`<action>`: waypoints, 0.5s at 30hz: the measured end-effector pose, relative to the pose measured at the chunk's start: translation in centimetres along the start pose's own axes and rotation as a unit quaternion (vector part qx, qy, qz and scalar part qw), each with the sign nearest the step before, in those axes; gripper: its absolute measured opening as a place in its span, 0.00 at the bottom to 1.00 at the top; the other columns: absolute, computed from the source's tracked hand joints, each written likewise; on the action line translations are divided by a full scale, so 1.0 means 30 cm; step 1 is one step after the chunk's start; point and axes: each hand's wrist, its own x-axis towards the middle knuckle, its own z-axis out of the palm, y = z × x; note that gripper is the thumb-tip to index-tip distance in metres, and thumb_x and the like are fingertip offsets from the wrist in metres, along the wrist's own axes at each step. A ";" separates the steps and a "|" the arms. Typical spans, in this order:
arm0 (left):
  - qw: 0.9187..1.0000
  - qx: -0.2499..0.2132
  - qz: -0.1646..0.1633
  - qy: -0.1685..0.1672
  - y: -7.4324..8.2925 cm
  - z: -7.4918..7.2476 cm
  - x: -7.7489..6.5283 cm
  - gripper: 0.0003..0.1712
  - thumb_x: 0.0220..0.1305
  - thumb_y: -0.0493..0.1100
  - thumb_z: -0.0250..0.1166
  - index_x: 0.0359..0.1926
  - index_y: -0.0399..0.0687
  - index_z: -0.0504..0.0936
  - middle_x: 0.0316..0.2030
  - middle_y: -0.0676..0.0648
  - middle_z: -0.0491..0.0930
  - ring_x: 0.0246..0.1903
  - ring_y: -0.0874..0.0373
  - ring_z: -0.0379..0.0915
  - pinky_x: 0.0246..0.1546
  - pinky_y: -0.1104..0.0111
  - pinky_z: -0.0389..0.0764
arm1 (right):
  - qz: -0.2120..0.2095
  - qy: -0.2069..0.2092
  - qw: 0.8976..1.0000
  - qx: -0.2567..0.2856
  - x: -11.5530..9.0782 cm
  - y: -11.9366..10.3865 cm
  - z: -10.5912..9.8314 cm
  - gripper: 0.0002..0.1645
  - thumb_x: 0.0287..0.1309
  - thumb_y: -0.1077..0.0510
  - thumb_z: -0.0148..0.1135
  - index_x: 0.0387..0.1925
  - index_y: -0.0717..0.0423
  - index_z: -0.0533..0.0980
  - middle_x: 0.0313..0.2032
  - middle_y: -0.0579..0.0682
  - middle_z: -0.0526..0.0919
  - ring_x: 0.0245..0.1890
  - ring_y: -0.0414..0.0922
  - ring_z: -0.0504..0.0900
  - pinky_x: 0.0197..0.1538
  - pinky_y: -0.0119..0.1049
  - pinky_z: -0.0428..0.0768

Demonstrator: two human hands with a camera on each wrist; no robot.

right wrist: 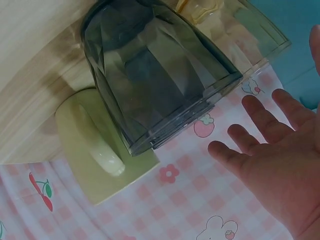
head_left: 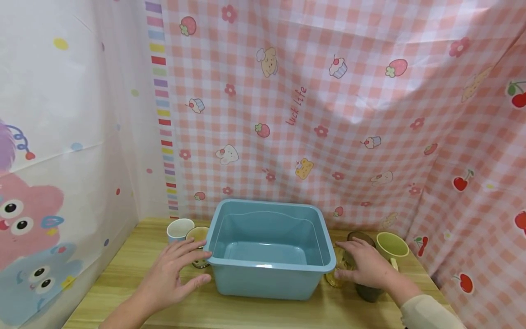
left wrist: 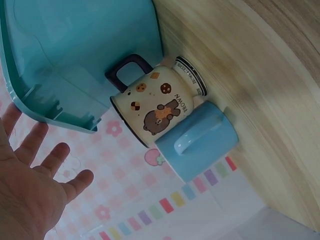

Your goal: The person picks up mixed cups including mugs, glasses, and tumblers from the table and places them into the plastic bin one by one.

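A light blue plastic tub point(head_left: 267, 282) stands on the table with nothing inside it. My left hand point(head_left: 170, 274) has its fingers spread, fingertips right at the tub's left rim. Beyond it are a cream mug with a bear print point(left wrist: 162, 102) and dark handle, and a blue mug point(left wrist: 202, 142) with a white inside. On the other side, my right hand point(head_left: 363, 267) is held with fingers extended over a dark grey see-through cup point(right wrist: 150, 70), gripping nothing. An amber see-through cup point(head_left: 334, 279) sits between that cup and the tub. A yellow-green mug point(right wrist: 82, 145) stands furthest right.
The wood-grain table point(head_left: 123, 269) runs under everything. A pink checked cloth point(head_left: 287, 151) hangs right behind the tub and cups, and continues along the right side. At left hangs a white cloth point(head_left: 94, 151) with cartoon prints.
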 end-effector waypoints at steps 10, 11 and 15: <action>1.000 -0.008 -0.002 -0.008 0.000 -0.005 0.000 0.27 0.55 0.56 0.82 0.57 0.67 0.88 0.63 0.49 0.86 0.63 0.37 0.80 0.63 0.36 0.73 | 0.013 -0.015 1.000 0.001 0.002 0.003 0.020 0.55 0.50 0.28 0.79 0.70 0.59 0.77 0.65 0.65 0.83 0.70 0.77 0.71 0.67 0.75 0.72; 1.000 -0.009 -0.001 -0.008 0.001 -0.005 0.000 0.28 0.55 0.56 0.82 0.58 0.67 0.88 0.63 0.49 0.86 0.63 0.37 0.80 0.63 0.36 0.73 | 0.014 -0.016 1.000 0.000 0.002 0.003 0.022 0.55 0.50 0.28 0.79 0.70 0.59 0.77 0.65 0.65 0.83 0.70 0.77 0.71 0.67 0.75 0.72; 1.000 -0.011 -0.002 -0.007 0.001 -0.004 -0.001 0.28 0.55 0.56 0.82 0.58 0.67 0.87 0.64 0.49 0.86 0.64 0.37 0.80 0.64 0.37 0.72 | 0.014 -0.017 1.000 0.001 0.001 0.003 0.026 0.55 0.50 0.28 0.79 0.70 0.59 0.77 0.65 0.66 0.83 0.70 0.77 0.72 0.66 0.75 0.73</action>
